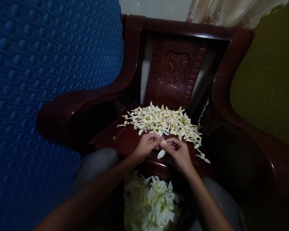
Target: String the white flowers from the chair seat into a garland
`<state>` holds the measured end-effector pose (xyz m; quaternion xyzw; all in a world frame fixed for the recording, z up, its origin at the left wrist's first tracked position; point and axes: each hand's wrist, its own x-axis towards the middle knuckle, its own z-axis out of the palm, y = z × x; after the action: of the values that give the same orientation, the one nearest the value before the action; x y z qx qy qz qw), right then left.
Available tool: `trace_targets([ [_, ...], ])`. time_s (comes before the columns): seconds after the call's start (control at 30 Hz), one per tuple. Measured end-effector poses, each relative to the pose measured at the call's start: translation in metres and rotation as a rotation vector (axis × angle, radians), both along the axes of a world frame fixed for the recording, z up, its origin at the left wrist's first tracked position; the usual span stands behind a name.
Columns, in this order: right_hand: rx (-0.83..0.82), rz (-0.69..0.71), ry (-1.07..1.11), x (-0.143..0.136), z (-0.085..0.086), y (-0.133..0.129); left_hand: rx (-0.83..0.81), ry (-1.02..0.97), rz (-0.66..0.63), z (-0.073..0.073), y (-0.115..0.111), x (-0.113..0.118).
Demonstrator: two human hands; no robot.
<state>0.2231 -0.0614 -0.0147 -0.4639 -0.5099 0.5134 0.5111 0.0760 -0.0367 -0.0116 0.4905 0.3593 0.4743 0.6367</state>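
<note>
Both my hands meet over the front of the wooden chair seat, closed on one small white-and-yellow flower. My left hand pinches at its upper part with thumb and fingertips. From the other side, my right hand grips it between thumb and curled fingers, and a pale petal hangs down below the thumb. Just beyond my fingers lies a heap of loose cream-white flowers with yellow centres. Below the seat edge, between my knees, is a bunch of larger-looking white flowers, partly in shadow.
The dark red chair has a carved backrest, a left armrest and a right armrest. A blue studded panel stands at left, an olive-green surface at right. Single flowers lie near the seat's right edge.
</note>
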Motion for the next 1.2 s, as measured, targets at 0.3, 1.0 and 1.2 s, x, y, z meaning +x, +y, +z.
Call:
trace_targets([
  [0.3, -0.098, 0.057, 0.196, 0.0, 0.008, -0.001, -0.114, -0.073, -0.032, -0.001, -0.005, 0.0],
  [1.0, -0.189, 0.192, 0.477, -0.006, 0.011, -0.01, 0.002, 0.005, -0.049, 0.004, -0.005, 0.003],
  [1.2, -0.022, 0.021, 0.251, 0.001, 0.016, -0.005, 0.024, 0.006, -0.063, 0.003, -0.006, 0.003],
])
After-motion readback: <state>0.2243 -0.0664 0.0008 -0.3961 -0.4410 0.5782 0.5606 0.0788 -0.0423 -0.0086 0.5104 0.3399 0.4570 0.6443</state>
